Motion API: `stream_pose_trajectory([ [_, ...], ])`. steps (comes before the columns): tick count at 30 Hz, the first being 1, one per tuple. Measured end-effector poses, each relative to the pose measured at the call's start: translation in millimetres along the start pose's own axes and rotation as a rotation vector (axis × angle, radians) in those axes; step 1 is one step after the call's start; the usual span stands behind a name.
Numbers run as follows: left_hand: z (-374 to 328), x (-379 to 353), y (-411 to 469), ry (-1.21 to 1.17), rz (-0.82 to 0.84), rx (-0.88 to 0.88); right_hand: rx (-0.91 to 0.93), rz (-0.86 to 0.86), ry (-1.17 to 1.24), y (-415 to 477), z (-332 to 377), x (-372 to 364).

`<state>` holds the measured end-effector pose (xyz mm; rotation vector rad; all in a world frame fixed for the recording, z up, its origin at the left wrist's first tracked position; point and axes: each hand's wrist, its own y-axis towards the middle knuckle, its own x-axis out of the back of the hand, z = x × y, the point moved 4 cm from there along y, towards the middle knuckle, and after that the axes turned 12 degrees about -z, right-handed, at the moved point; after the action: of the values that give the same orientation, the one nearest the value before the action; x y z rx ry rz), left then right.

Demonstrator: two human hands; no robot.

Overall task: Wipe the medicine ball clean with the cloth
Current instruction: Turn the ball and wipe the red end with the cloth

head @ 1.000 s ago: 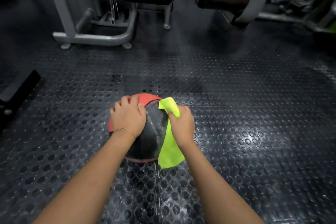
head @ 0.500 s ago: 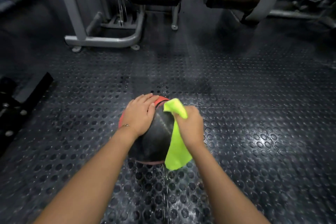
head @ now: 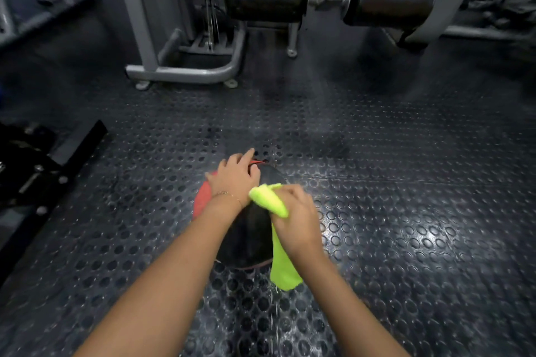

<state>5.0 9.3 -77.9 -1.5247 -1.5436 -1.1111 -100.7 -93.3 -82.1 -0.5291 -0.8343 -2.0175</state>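
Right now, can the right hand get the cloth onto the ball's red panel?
Probably not directly: the left hand and wrist lie across the medicine ball, between the red panel and the cloth in the right hand.

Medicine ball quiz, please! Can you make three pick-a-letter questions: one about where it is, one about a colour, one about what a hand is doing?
1. Where is the medicine ball? A) on a bench B) on the studded floor C) on a shelf
2. What colour is the cloth? A) neon yellow-green B) blue C) white
3. What is the right hand doing? A) hanging empty B) gripping the cloth C) waving
Answers: B, it sits on the floor under the left hand; A, it is bright yellow-green; B, its fingers curl around the cloth.
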Motion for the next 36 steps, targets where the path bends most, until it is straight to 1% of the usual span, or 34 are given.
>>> stream_pose_trajectory([
  [1, 4, -1, 2, -0.017, 0.014, 0.029, 0.064, 0.029, 0.014, -4, 0, 0],
  [2, 8, -1, 3, -0.032, 0.016, 0.038, 0.083, 0.041, 0.018, -1, -4, 1],
  [3, 12, 0, 3, -0.045, 0.012, 0.033, 0.031, 0.04, 0.028, 8, -11, 1],
  [6, 18, 2, -3, -0.067, -0.033, 0.032, -0.269, -0.004, 0.103, 35, -30, -2],
  [7, 19, 2, -3, -0.066, -0.04, 0.049, -0.277, -0.015, 0.089, 35, -31, -4],
  [8, 19, 2, -3, -0.066, -0.044, 0.062, -0.231, -0.013, 0.067, 30, -28, -6],
  [9, 19, 3, -3, -0.07, -0.048, 0.068, -0.145, -0.006, 0.056, 21, -23, -6],
  [11, 21, 2, -2, -0.085, -0.04, 0.049, -0.016, 0.021, 0.088, -2, -15, -3],
  [13, 24, 1, -1, -0.097, -0.041, 0.016, 0.024, 0.036, 0.084, -2, -16, 2],
  [14, 25, 0, -1, -0.099, -0.044, 0.007, -0.008, 0.031, 0.068, 7, -19, 2],
  [17, 22, -1, -6, -0.089, -0.064, 0.005, -0.244, -0.015, 0.079, 28, -26, -1],
  [18, 22, -1, -7, -0.09, -0.065, 0.013, -0.272, -0.04, 0.067, 26, -24, -1],
  [19, 23, 0, -8, -0.095, -0.066, 0.019, -0.242, -0.051, 0.041, 19, -20, -1],
  [21, 28, 2, -9, -0.122, -0.066, 0.012, -0.118, -0.034, 0.048, -5, -11, -1],
  [23, 34, 4, -12, -0.143, -0.066, -0.027, -0.046, -0.01, 0.063, -19, -7, 1],
  [25, 35, 4, -18, -0.15, -0.082, -0.071, -0.068, -0.007, 0.06, -10, -11, 1],
  [28, 36, 4, -27, -0.126, -0.127, -0.076, -0.174, -0.05, 0.048, 3, -14, -4],
  [29, 37, 5, -28, -0.121, -0.138, -0.078, -0.175, -0.064, 0.024, 0, -13, -4],
  [31, 37, 7, -28, -0.115, -0.11, -0.093, -0.117, -0.056, 0.001, -16, -9, -3],
  [32, 35, 8, -27, -0.102, -0.07, -0.079, -0.081, -0.043, 0.004, -26, -7, 0],
  [34, 29, 10, -21, -0.045, 0.001, 0.006, -0.011, -0.038, 0.036, -48, -3, 7],
  [36, 26, 10, -21, 0.009, 0.022, 0.071, 0.055, -0.034, 0.053, -62, 1, 10],
])
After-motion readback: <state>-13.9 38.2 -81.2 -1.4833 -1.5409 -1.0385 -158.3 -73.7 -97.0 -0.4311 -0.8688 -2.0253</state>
